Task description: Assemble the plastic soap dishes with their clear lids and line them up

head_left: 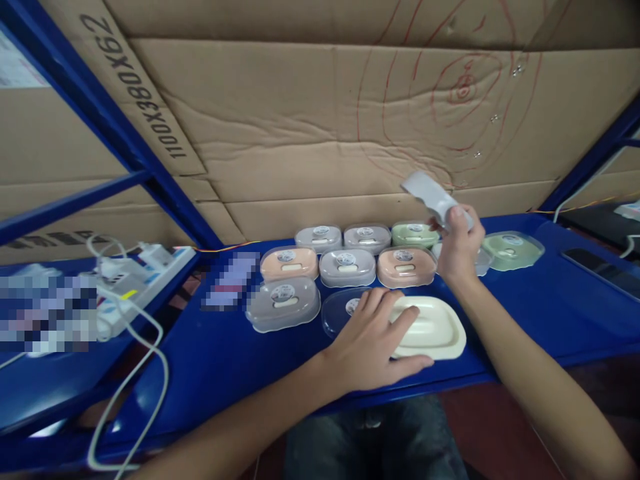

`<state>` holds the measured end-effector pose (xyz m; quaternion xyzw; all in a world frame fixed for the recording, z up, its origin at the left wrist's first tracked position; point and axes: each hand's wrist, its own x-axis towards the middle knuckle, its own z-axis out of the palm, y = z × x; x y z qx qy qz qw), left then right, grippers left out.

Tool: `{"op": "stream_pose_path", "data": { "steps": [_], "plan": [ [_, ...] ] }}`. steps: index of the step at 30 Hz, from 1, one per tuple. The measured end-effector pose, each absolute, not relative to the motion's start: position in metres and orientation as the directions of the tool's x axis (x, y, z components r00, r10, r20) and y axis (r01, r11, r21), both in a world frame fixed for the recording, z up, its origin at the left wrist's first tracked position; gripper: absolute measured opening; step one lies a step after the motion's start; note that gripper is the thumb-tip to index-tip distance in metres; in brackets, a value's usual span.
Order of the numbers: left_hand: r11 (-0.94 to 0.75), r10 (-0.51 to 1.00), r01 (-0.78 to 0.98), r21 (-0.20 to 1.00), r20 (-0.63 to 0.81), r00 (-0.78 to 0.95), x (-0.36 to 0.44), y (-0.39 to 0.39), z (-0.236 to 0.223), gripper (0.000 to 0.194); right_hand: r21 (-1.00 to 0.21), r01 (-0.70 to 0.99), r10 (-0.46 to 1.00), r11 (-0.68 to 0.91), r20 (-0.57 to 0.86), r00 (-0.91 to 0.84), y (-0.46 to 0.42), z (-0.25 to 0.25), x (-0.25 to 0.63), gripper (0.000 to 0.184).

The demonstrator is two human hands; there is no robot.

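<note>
My left hand [373, 340] lies over the left side of a shallow cream dish [430, 327] with rounded corners, fingers spread and thumb along its near edge. Partly under that hand is a clear plastic lid [336, 313] with a round label. Raised above the table on the right, my right hand [459, 243] is closed around a light grey, curved plastic piece [431, 195]. Behind and below the right hand sits a whitish lidded box [483, 260], partly covered by the wrist.
Several clear-lidded boxes in grey [283, 307], peach [289, 265] and green [514, 251] stand in rows on the blue table [200, 360]. A phone [603, 272] lies at the right. Power strips with white cables [163, 373] are at the left. Cardboard [280, 113] walls the back.
</note>
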<state>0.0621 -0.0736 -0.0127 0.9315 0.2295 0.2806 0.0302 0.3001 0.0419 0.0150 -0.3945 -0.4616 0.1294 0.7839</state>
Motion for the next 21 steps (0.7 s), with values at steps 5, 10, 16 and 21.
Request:
{"op": "stream_pose_path", "data": {
  "steps": [5,10,16,21],
  "plan": [
    [-0.836,0.53,0.535,0.122,0.43,0.731,0.096,-0.06,-0.008,0.063,-0.693,0.103,0.427,0.713,0.547,0.72,0.054,0.032,0.335,0.049],
    [-0.803,0.563,0.596,0.015,0.348,0.749,0.116,-0.055,-0.008,0.056,-0.707,0.083,0.422,0.702,0.507,0.751,0.064,0.032,0.353,0.046],
    [-0.75,0.588,0.654,-0.102,0.349,0.729,0.124,-0.053,-0.017,0.057,-0.71,0.138,0.462,0.691,0.58,0.671,0.057,0.029,0.34,0.049],
    [-0.704,0.617,0.696,-0.139,0.364,0.697,0.121,-0.048,-0.02,0.054,-0.668,0.259,0.446,0.698,0.688,0.573,0.05,0.026,0.333,0.048]
  ]
}}
